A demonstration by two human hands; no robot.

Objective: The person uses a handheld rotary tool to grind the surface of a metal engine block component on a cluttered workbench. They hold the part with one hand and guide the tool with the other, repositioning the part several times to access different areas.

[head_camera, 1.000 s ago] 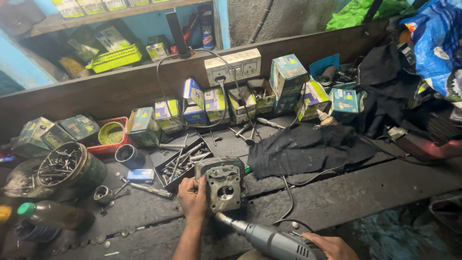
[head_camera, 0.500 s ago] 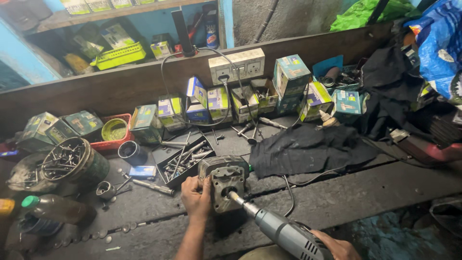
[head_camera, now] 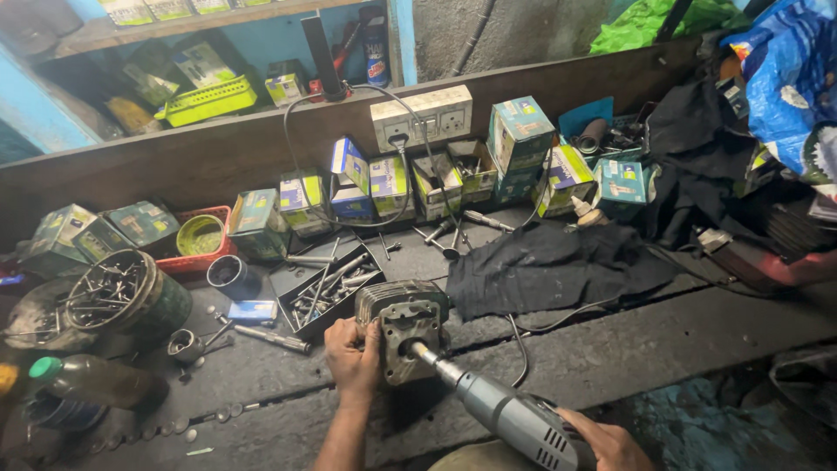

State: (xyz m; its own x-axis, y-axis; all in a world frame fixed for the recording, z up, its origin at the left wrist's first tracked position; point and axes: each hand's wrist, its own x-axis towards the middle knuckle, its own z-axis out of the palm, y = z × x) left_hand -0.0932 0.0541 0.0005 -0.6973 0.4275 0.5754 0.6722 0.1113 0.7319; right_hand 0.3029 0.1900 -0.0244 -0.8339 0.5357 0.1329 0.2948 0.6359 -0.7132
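Observation:
My left hand [head_camera: 353, 353] grips the left side of a grey finned engine cylinder head [head_camera: 403, 327] standing on the dark workbench [head_camera: 663, 336]. My right hand [head_camera: 606, 439] holds the rear of a grey electric die grinder [head_camera: 514, 414] at the bottom edge. The grinder's metal tip [head_camera: 421, 353] is pushed into a round port on the head's near face. Its black cord [head_camera: 519, 336] runs up to a white socket strip [head_camera: 423, 116] on the back board.
An open black tray of bolts and tools [head_camera: 327, 292] sits just behind the head. A black cloth [head_camera: 554, 262] lies to the right. Small green and blue boxes [head_camera: 519, 135] line the back. At the left are a tin of screws [head_camera: 122, 292], a bottle [head_camera: 91, 379], a red tray [head_camera: 200, 244].
The grinder has moved up and forward, and its tip has gone from beside the head into the port. The view has also shifted slightly closer.

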